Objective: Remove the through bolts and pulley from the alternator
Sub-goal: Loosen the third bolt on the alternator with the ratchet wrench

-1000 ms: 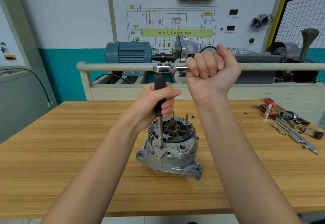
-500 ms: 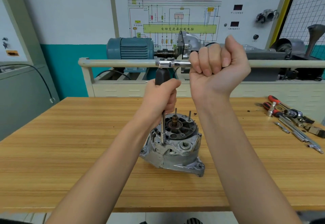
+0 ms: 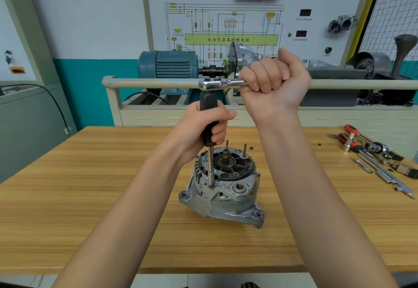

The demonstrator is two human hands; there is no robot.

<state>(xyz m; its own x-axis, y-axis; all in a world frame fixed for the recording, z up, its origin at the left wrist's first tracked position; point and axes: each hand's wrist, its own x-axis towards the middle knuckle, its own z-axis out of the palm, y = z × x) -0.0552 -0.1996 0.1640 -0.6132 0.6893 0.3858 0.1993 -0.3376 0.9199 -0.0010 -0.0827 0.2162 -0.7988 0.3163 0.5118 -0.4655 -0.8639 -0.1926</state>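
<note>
From the head view, the alternator [image 3: 222,188] sits centre frame on the wooden bench [image 3: 67,197]. My left hand [image 3: 203,127] wraps the black driver handle [image 3: 208,120], its shaft seated on a through bolt [image 3: 211,186]. My right hand [image 3: 274,84] fists the ratchet [image 3: 220,83]. Since a second ago the ratchet has barely swung, so I judge the bolt still tight.

Alternator [image 3: 222,191] upright at centre of bench [image 3: 90,197]. Extension driver [image 3: 209,129] stands vertical on alternator's left rim, ratchet [image 3: 220,83] across its top. Loose tools [image 3: 373,154] at bench's right edge. Motor rig [image 3: 167,65] behind bench, wiring board [image 3: 226,23] behind that.
</note>
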